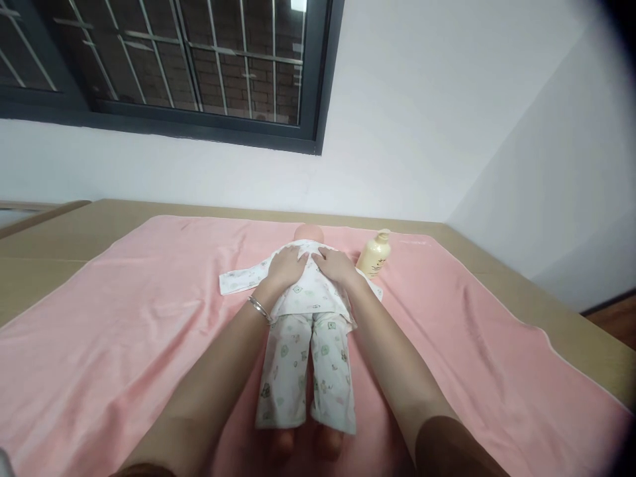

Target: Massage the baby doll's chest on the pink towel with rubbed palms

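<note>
A baby doll (309, 232) lies on a pink blanket (163, 318), its head away from me and its feet close to me. It wears a white printed top (312, 291) and matching trousers (285, 371). My left hand (287, 266) rests flat on the left side of the doll's upper body, fingers stretched out. On the other side my right hand (335, 264) lies the same way, its thumb near the left one. Neither hand grips anything. A silver bangle (259, 309) circles my left wrist.
Just right of the doll, a pale yellow pump bottle (374, 255) leans on the blanket. Under the blanket is a wooden surface (119, 211) with its edge against a white wall (397, 132). A dark-framed window (318, 99) with bars is above.
</note>
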A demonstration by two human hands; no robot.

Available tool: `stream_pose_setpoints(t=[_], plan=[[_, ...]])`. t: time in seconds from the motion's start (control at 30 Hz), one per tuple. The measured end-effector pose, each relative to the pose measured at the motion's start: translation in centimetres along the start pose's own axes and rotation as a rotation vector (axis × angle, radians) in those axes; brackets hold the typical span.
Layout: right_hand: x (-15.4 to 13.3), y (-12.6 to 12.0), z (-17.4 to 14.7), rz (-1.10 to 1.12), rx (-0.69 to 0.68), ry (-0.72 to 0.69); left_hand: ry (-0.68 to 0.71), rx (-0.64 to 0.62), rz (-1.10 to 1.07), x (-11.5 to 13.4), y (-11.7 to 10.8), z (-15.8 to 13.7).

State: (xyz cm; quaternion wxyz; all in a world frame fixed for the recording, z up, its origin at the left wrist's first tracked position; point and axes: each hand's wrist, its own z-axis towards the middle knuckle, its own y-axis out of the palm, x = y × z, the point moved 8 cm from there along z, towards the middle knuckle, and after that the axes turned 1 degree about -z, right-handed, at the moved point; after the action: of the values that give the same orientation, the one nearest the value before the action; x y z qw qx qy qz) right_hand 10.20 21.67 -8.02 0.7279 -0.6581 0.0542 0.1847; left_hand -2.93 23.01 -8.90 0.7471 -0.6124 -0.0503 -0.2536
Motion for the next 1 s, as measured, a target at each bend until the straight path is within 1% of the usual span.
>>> stream_pose_setpoints(t=[0.07, 0.17, 0.27, 0.47, 0.53, 0.6, 0.67, 0.83, 0.93, 1.0], plan=[[0.4, 0.6, 0.4, 0.02, 0.028, -0.003, -0.02, 0.025, 0.012, -0.5, 0.7, 0.3], [0.5, 0.9, 0.6, 0.031, 0.024, -0.01, -0.025, -0.008, 0.012, -0.6, 0.9, 0.4], [-0.2, 0.4, 0.3, 0.013, -0.01, 0.003, -0.009, -0.086, 0.027, 0.3, 0.1, -0.1], [-2.7, -1.2, -1.6, -0.094, -0.103, -0.029, -0.013, -0.293, 0.164, 2.4, -2.0, -2.1], [-3.1, -1.7, -2.1, -0.115, -0.131, -0.04, -0.019, -0.32, 0.171, 2.7, -2.4, -2.5], [-3.0, -2.0, -2.2, -0.095, -0.131, -0.038, -0.038, -0.3, 0.152, 2.6, -2.5, -2.4], [-2.4, -2.1, -1.8, -0.044, -0.108, -0.022, -0.044, -0.246, 0.118, 2.3, -2.2, -2.1], [-0.3, -0.4, -0.3, 0.035, -0.032, 0.008, -0.01, -0.076, 0.026, 0.7, -0.6, -0.6], [0.5, 0.6, 0.3, 0.056, 0.014, 0.007, -0.031, -0.044, -0.006, -0.5, 0.6, 0.1], [0.6, 0.9, 0.5, 0.075, 0.024, -0.001, -0.038, -0.045, -0.012, -0.8, 0.8, 0.3]])
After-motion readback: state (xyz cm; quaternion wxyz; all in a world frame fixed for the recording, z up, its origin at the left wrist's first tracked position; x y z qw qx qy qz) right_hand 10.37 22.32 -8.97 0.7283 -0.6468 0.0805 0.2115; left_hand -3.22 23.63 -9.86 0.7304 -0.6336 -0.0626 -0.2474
